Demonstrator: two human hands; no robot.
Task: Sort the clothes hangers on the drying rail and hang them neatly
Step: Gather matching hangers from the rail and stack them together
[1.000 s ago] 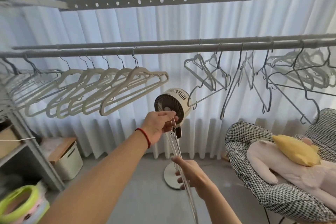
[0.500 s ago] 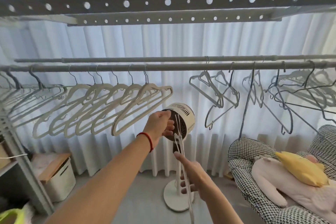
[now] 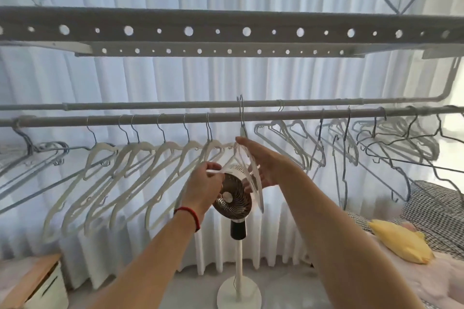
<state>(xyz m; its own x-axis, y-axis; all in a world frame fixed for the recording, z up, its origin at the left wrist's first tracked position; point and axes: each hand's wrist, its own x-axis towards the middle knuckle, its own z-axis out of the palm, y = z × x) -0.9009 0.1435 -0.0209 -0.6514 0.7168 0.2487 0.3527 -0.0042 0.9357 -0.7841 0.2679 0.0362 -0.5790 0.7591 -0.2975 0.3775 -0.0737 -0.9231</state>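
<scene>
Left hand [image 3: 207,184] is pinching a clear hanger [image 3: 247,160], right hand [image 3: 263,165] flat against it, hooking toward the rail [image 3: 313,115]; tangled hangers [image 3: 391,143] rightward are awaiting sorting.

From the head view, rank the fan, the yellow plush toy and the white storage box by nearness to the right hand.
1. Fan: just beside and below the right hand, at centre.
2. Yellow plush toy: lower right, on the chair.
3. White storage box: far lower left, on the floor.

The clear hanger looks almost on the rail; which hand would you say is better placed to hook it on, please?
Probably the right hand: it lies along the clear hanger just under its hook at the rail. The left hand pinches a lower arm.
</scene>
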